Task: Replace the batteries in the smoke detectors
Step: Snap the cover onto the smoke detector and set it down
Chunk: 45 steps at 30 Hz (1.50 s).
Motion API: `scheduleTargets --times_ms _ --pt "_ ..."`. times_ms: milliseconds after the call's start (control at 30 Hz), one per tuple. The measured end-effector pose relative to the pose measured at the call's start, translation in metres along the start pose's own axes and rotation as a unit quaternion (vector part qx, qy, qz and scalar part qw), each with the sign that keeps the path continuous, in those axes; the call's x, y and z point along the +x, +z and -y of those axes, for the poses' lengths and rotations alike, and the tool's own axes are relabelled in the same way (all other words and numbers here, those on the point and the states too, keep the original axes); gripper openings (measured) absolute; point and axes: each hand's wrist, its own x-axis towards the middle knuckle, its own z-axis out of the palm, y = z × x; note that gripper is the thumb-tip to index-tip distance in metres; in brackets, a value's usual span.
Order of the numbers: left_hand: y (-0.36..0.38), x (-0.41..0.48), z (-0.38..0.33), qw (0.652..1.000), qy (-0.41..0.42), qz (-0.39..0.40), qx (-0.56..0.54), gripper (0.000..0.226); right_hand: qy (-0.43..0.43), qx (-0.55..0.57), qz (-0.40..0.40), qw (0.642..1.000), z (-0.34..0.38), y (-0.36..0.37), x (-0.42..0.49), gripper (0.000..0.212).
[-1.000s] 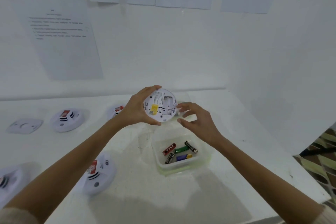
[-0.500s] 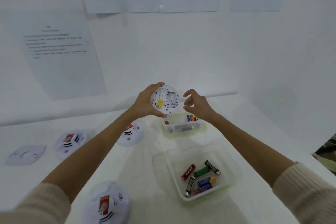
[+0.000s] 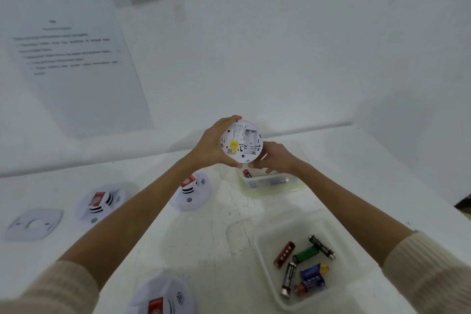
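Observation:
My left hand (image 3: 209,146) holds a round white smoke detector (image 3: 241,141) up above the table, its back towards me, showing a yellow sticker and an open battery bay. My right hand (image 3: 277,158) is at the detector's lower right rim with its fingers bent and apart; I see nothing in them. Right below that hand stands a small clear tray (image 3: 270,186) with a few batteries in it. A larger clear tray (image 3: 262,242) near me holds several loose batteries (image 3: 305,265) in red, green, blue and black.
Three more smoke detectors lie face up on the white table (image 3: 204,237): one in the middle (image 3: 191,192), one on the left (image 3: 100,201), one at the front edge (image 3: 160,298). A white mounting plate (image 3: 33,223) lies far left. Papers hang on the wall behind.
My right hand has come in from beside the detector to its lower right rim, above the small tray. My view has tilted further down; the left hand keeps its hold.

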Motion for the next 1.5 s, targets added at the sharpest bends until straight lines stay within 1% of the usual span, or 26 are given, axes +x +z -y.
scheduleTargets --times_ms 33,100,167,233,333,367,433,500,567,667,700,733,767,800,900,967,1100,1200,1267,1333,1367,1433,1467,1500 --pt "-0.001 0.0 0.0 1.0 0.002 0.001 0.003 0.11 0.005 -0.013 0.002 1.0 0.002 0.003 0.002 0.047" --pt "-0.001 -0.001 0.001 1.0 0.006 -0.004 0.004 0.108 0.006 -0.081 0.017 0.997 0.004 0.009 0.005 0.043" --pt "-0.002 -0.004 0.0 1.0 0.012 -0.008 -0.001 0.109 -0.004 -0.149 0.044 0.988 0.006 0.014 0.008 0.031" --pt "-0.005 -0.006 -0.002 1.0 0.011 -0.017 -0.011 0.106 -0.01 -0.163 0.051 0.985 0.007 0.015 0.01 0.022" --pt "-0.011 -0.009 -0.004 0.999 0.006 -0.034 -0.014 0.105 -0.002 -0.149 0.029 0.988 0.009 0.015 0.011 0.023" --pt "-0.012 -0.01 -0.004 0.999 0.006 -0.037 -0.012 0.106 0.008 -0.121 0.013 0.993 0.007 0.013 0.011 0.026" --pt "-0.016 -0.011 -0.004 0.999 0.003 -0.045 -0.014 0.109 0.033 0.001 -0.019 0.999 0.007 0.007 0.006 0.027" --pt "-0.018 -0.012 -0.005 0.999 0.001 -0.05 -0.019 0.109 0.041 0.141 -0.057 0.987 0.007 -0.003 -0.001 0.024" --pt "-0.019 -0.012 -0.007 0.998 0.002 -0.051 -0.022 0.107 0.029 0.24 -0.132 0.961 0.009 -0.015 -0.006 0.023" --pt "-0.018 -0.01 -0.009 0.999 0.006 -0.045 -0.022 0.107 -0.026 0.34 -0.267 0.901 0.022 -0.029 -0.013 0.02" --pt "-0.017 -0.009 -0.01 0.999 0.007 -0.043 -0.02 0.107 -0.047 0.361 -0.293 0.884 0.028 -0.032 -0.015 0.019" --pt "-0.016 -0.008 -0.011 0.999 0.01 -0.042 -0.018 0.107 -0.067 0.371 -0.304 0.875 0.035 -0.034 -0.017 0.018" --pt "-0.015 -0.007 -0.012 0.999 0.013 -0.04 -0.016 0.107 -0.084 0.369 -0.302 0.875 0.04 -0.035 -0.019 0.017" --pt "-0.014 -0.005 -0.013 0.999 0.016 -0.04 -0.015 0.106 -0.099 0.353 -0.293 0.883 0.045 -0.035 -0.019 0.017" --pt "-0.012 -0.004 -0.017 0.999 0.021 -0.041 -0.02 0.106 -0.141 0.239 -0.267 0.923 0.05 -0.028 -0.018 0.016" --pt "-0.012 -0.004 -0.017 0.998 0.023 -0.045 -0.026 0.105 -0.158 0.181 -0.261 0.935 0.048 -0.022 -0.018 0.014" --pt "-0.014 -0.006 -0.015 0.997 0.016 -0.063 -0.038 0.107 -0.201 0.172 -0.253 0.93 0.046 -0.012 -0.027 0.011" --pt "-0.017 -0.008 -0.013 0.994 -0.007 -0.093 -0.054 0.107 -0.236 0.17 -0.232 0.928 0.042 -0.003 -0.031 0.007" --pt "-0.018 -0.008 -0.012 0.993 -0.007 -0.106 -0.054 0.104 -0.247 0.153 -0.224 0.93 0.039 0.003 -0.031 0.008" --pt "-0.017 -0.008 -0.013 0.994 0.001 -0.1 -0.053 0.103 -0.254 0.125 -0.247 0.927 0.037 0.007 -0.029 0.007" --pt "-0.016 -0.009 -0.014 0.994 0.005 -0.096 -0.057 0.103 -0.251 0.101 -0.272 0.923 0.037 0.008 -0.028 0.007" --pt "-0.014 -0.01 -0.016 0.993 0.017 -0.101 -0.06 0.101 -0.235 0.031 -0.327 0.915 0.036 0.009 -0.024 0.015" --pt "-0.014 -0.01 -0.016 0.992 0.025 -0.104 -0.06 0.101 -0.225 0.018 -0.338 0.914 0.036 0.008 -0.022 0.026" --pt "-0.014 -0.009 -0.017 0.992 0.03 -0.107 -0.059 0.101 -0.214 0.041 -0.326 0.92 0.036 0.007 -0.022 0.041"
